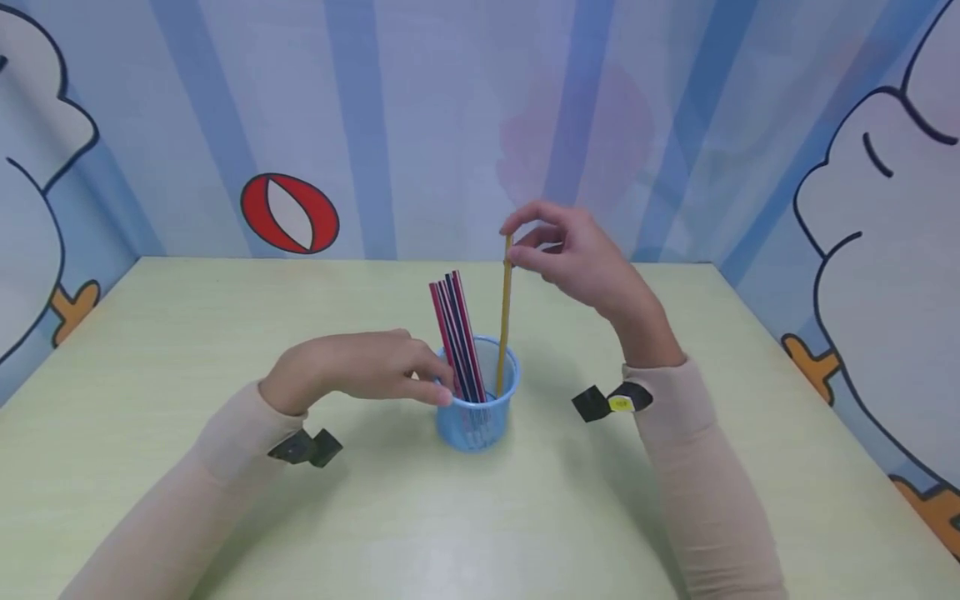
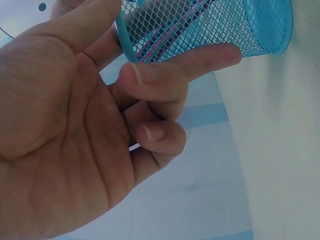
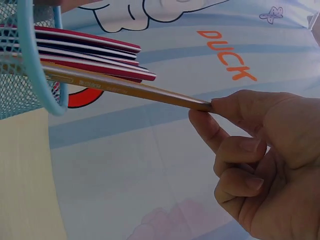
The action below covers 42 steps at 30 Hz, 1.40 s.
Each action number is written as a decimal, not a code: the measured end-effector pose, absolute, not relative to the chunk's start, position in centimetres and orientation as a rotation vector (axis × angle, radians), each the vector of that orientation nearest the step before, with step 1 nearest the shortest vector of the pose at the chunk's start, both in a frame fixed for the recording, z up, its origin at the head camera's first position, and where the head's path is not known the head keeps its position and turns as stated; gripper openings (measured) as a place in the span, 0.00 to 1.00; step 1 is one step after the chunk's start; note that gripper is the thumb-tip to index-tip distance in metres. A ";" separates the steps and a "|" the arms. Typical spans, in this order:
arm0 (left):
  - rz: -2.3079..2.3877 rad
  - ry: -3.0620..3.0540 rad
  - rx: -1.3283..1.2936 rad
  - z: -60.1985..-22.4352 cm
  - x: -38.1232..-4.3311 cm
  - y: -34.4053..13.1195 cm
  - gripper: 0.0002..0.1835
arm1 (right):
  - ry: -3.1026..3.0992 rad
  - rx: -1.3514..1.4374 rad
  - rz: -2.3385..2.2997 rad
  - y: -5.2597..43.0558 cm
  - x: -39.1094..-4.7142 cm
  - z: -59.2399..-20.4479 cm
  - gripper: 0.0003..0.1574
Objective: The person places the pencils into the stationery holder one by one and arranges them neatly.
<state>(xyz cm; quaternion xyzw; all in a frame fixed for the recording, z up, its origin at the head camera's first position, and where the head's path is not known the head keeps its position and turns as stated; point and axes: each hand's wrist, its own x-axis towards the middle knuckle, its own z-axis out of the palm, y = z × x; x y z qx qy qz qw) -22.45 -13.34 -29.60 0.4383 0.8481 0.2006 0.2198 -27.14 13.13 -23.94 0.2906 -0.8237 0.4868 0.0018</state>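
A blue mesh pen cup stands upright on the table. Its rim is held at the left side by my left hand, the thumb on the near side. In the left wrist view an index finger stretches along the mesh wall, other fingers bent loosely. Several red, white and dark blue striped pencils lean in the cup toward the left. My right hand pinches the top end of a yellow pencil between thumb and fingertip. That pencil is nearly upright, its lower end inside the cup by the right wall.
The pale yellow-green table spreads around the cup. A blue striped backdrop with a red and white ball print rises along its back edge, and printed cartoon figures flank both sides.
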 end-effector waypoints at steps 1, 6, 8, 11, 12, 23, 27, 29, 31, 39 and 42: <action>0.557 2.348 1.212 -29.6 -22.4 -13.4 0.18 | -2.615 0.933 1.502 12.8 -27.1 -24.0 0.12; 0.572 2.340 1.240 -29.7 -22.6 -13.5 0.18 | -2.752 1.045 1.387 11.8 -27.2 -24.4 0.12; 0.578 2.331 1.245 -29.8 -22.7 -13.5 0.17 | -2.815 1.095 1.332 11.7 -27.1 -24.6 0.14; 0.583 2.319 1.258 -29.7 -22.7 -13.5 0.17 | -2.894 1.207 1.247 11.6 -27.0 -24.8 0.23; 0.585 2.317 1.259 -29.7 -22.7 -13.5 0.17 | -2.919 1.250 1.217 11.6 -26.9 -24.9 0.26; 0.561 2.331 1.254 -29.7 -22.6 -13.2 0.14 | -3.067 1.402 0.949 13.0 -27.4 -25.5 0.43; 0.553 2.331 1.248 -29.4 -22.4 -13.3 0.15 | -3.117 1.354 0.905 14.2 -28.1 -25.7 0.39; 0.543 2.328 1.246 -29.5 -22.4 -13.3 0.15 | -3.154 1.316 0.901 15.1 -28.5 -26.0 0.36; 0.537 2.327 1.233 -29.5 -22.4 -13.3 0.15 | -3.206 1.261 0.915 16.0 -29.0 -26.2 0.33; 0.547 2.342 1.189 -29.3 -22.2 -13.1 0.14 | -3.348 0.986 1.040 20.0 -31.2 -26.9 0.30; 0.561 2.345 1.190 -29.3 -22.2 -13.1 0.14 | -3.362 0.894 1.058 21.6 -32.0 -27.2 0.30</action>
